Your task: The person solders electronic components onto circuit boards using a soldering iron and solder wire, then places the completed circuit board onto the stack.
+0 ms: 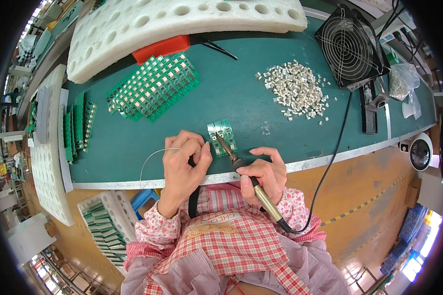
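Observation:
A small green circuit board (pixel 226 133) lies on the green bench mat in front of me. My right hand (pixel 265 176) is closed round the handle of a soldering iron (pixel 261 194), whose tip points down onto the board's upper left part. In my left hand (pixel 184 158), pinched at the fingertips, is a thin solder wire (pixel 150 158) that loops out to the left; those fingers rest beside the board's left edge. Where wire and tip meet is too small to make out.
Rows of green boards (pixel 152 86) lie at the left, with more boards (pixel 76 125) standing beyond. A heap of small white connectors (pixel 298 91) sits at the right. Around the back are white foam (pixel 182 22), a red bin (pixel 161 47), tweezers (pixel 216 48) and a black fan (pixel 348 46). The iron's cord (pixel 332 162) trails right.

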Motion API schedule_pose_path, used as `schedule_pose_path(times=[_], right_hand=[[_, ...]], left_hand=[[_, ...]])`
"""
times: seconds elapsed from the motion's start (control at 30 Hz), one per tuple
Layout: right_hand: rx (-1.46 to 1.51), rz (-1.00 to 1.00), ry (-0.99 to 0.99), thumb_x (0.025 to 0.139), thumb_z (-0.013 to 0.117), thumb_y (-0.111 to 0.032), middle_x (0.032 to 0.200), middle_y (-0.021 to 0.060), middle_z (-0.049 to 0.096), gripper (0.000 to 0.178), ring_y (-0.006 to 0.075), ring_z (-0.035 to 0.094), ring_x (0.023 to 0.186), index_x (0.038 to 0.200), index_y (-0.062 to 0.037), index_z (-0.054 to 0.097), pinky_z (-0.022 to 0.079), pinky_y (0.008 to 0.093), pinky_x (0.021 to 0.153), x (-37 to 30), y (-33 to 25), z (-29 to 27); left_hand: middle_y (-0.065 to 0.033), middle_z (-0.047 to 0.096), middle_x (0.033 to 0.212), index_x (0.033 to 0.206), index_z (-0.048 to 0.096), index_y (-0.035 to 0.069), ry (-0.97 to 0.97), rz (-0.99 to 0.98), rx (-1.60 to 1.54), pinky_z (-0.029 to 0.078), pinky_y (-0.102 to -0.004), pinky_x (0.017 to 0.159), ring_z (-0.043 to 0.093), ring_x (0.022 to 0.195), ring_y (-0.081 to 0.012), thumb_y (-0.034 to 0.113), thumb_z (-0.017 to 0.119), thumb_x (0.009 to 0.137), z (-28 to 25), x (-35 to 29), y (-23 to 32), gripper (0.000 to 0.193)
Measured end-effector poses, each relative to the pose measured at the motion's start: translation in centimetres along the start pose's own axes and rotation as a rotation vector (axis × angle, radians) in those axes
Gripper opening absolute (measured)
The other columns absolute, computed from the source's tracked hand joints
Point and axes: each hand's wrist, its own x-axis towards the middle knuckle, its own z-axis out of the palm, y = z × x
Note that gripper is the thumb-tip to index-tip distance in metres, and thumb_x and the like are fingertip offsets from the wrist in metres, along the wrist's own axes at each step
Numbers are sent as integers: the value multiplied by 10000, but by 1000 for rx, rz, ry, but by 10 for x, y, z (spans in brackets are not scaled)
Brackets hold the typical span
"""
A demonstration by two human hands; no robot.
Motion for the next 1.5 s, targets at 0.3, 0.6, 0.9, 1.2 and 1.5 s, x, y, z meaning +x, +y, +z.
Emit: schedule_pose_path(times=[0.3,0.6,0.9,1.2,1.5], right_hand=[[-16,-10,-26,757,677,8,588,21,597,138,169,589,509,867,-49,617,537,437,829,1,-1,-2],[92,-30,81,796,614,-29,594,32,604,86,171,574,482,882,-29,607,548,465,811,-12,5,-4],[162,-7,337,920,551,-118,585,30,598,131,146,563,496,1005,-18,548,537,453,792,-22,16,2],[269,300,480,932,547,-119,807,160,608,177,182,600,603,1030,28,547,525,344,696,-22,4,-1],[219,355,503,943,505,-176,925,184,582,202,146,536,530,1030,7,512,461,272,566,-26,10,-4]], left_hand=[[-58,652,1212,996,529,90,-139,36,44,431,-371,892,570,1058,-266,12,813,676,-8,3,-2,434],[-48,660,1202,977,535,88,-135,35,47,425,-366,893,578,1038,-263,27,819,683,-8,3,-2,414],[-80,593,1154,1137,569,81,-203,-36,113,444,-373,889,587,976,-265,133,881,642,-6,24,14,587],[-117,586,1104,1176,560,79,-142,-26,121,469,-393,847,586,949,-293,137,886,630,-8,18,10,639],[-82,633,995,1167,556,39,332,-281,159,483,-321,804,608,896,-192,190,899,657,-59,-14,-46,633]])
